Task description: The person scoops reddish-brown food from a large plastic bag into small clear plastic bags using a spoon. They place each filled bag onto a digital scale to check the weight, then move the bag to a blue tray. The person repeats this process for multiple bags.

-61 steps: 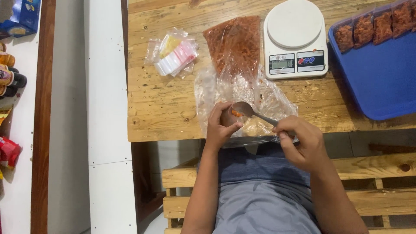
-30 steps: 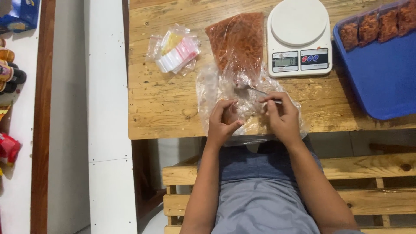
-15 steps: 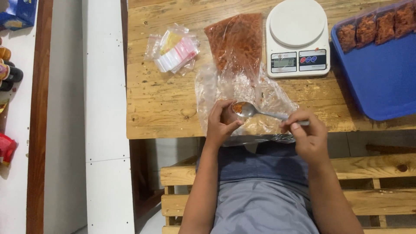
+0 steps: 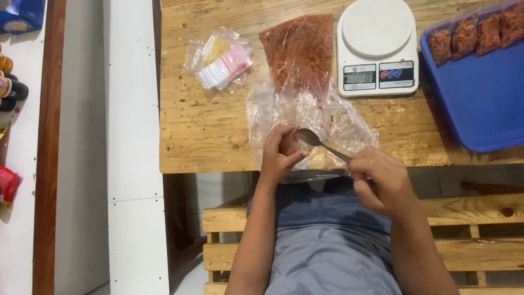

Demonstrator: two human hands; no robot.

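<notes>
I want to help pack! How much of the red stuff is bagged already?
Four small filled bags already sit on the blue tray. Right now the left hand holds a small bag while the right hand tips a spoon at it. The big bag of red flakes is still quite full, and a pack of empty bags waits.

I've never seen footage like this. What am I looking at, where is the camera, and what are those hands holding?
There is no machine here: a seated person works with bare hands, and the single camera sits on their head, looking down. The left hand pinches a small pouch at the edge of a wooden table. The right hand holds a spoon, its bowl at the pouch's mouth. Beyond them lies a big clear bag of reddish crumbs, beside it a white scale, a bundle of empty pouches, and a blue tray with filled packets along its far edge.
</notes>
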